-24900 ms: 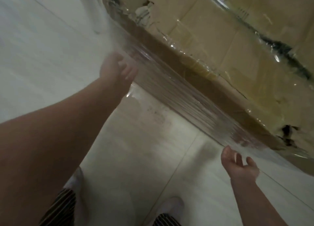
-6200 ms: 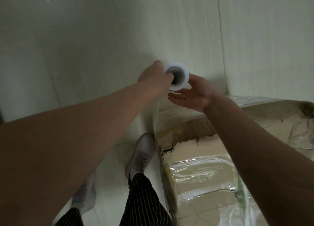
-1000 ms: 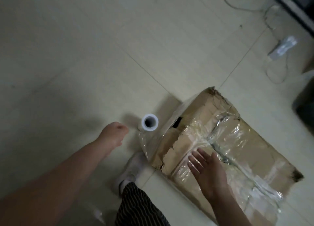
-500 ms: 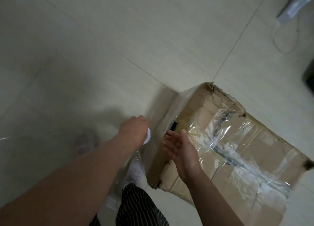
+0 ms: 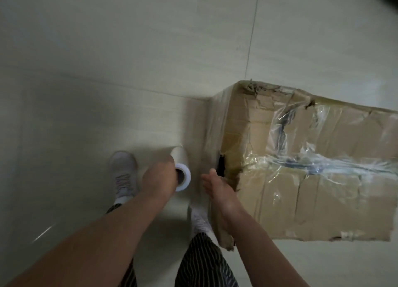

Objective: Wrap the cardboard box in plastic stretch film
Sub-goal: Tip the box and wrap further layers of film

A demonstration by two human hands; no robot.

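Moved: right hand (image 5: 217, 186), off cardboard box (image 5: 312, 179) top, now flat, fingers straight, against its filmed end. Left hand (image 5: 159, 179) grips film roll (image 5: 183, 174) beside box, on floor (image 5: 129, 49). End wrapped; top only patchily covered.

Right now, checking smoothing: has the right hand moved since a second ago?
Yes: the right hand left the box top for its end face, nearer the roll.

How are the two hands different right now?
The left hand is curled round the top of the film roll; the right hand holds nothing. The left hand's fingers are bent; the right hand's are straight, close to the cardboard box's end. Both are bare and reach down beside the box.
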